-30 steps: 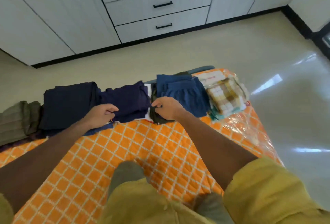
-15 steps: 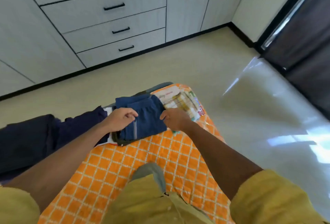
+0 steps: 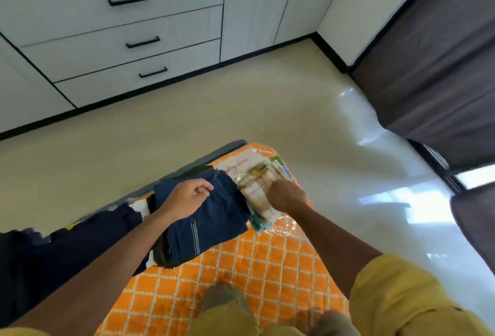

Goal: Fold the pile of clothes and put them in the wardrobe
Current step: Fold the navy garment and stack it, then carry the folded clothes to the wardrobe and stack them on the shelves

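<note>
Orange quilt [image 3: 254, 268]; left hand [image 3: 187, 197] on blue garment [image 3: 214, 225]; right hand [image 3: 286, 196] on packet [image 3: 257, 175]

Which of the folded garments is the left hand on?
The blue garment with the white stitched stripe, gripped by the left hand; the darker navy garments lie to its left.

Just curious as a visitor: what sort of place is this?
Probably a bedroom: an orange quilted bed cover holding folded blue clothes, a white built-in wardrobe with black-handled drawers, and dark grey curtains.
</note>
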